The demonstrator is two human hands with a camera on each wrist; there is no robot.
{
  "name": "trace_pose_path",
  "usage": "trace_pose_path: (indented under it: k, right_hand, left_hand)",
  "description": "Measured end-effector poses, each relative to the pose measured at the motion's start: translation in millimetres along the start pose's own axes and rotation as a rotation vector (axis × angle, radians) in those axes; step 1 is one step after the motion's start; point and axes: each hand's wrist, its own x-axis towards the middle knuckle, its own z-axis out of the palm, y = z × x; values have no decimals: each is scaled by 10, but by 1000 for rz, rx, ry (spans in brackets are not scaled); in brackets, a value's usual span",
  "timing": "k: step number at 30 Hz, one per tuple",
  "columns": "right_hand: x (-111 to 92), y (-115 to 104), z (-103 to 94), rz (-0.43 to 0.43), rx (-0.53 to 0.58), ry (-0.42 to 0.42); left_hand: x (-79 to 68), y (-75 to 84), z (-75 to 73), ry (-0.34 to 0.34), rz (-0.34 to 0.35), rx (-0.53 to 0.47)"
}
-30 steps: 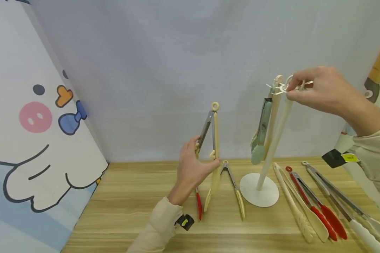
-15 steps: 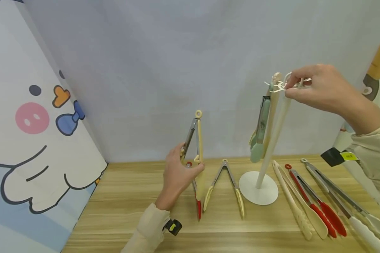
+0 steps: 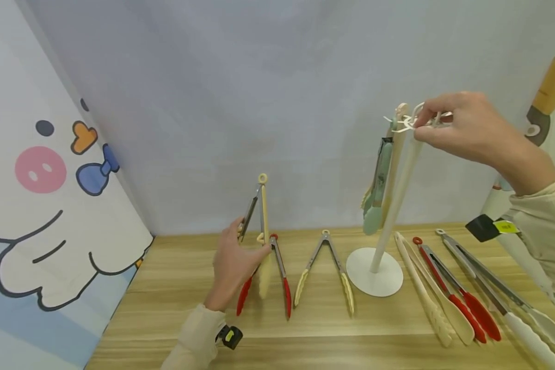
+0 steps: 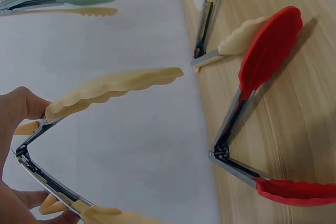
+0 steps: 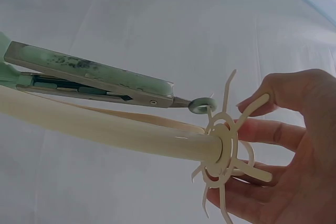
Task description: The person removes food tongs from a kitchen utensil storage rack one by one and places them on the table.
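Observation:
My left hand (image 3: 235, 264) holds spread pale-yellow tongs (image 3: 265, 210) above the table, thumb on one arm and fingers on the other, ring end up. In the left wrist view, the wavy tips of these tongs (image 4: 118, 88) are far apart. Spread red-tipped tongs (image 3: 287, 295) are behind and below that hand, with spread yellow-tipped tongs (image 3: 335, 257) to their right. On the right, my right hand (image 3: 476, 128) grips the hooked top (image 5: 227, 145) of a white stand (image 3: 396, 200). Green tongs (image 3: 380, 180) hang by their ring from a hook; beige ones hang partly hidden behind.
The stand's round white base (image 3: 358, 272) sits on the wooden table (image 3: 166, 308). To its right lie beige tongs (image 3: 423, 290), red tongs (image 3: 448, 288) and white-tipped grey tongs (image 3: 485, 282). A pale cloth (image 3: 189, 128) hangs behind, and a cartoon-printed panel (image 3: 97, 257) stands left.
My left hand has carried the yellow tongs left and somewhat down, uncovering the spread yellow-tipped tongs and most of the red ones. The right hand keeps its grip on the stand's top.

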Motion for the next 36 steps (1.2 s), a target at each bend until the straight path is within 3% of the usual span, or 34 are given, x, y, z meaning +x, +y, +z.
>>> trace_pose_path:
  k: [15,36]
  right_hand:
    - [3,6,-18,25,19,-1]
    - [-26,-1,-8,14,9,23]
  left_hand:
    - [-33,-238,-38,-44,-73,72]
    - [-68,-682,-219,-102,-182,153]
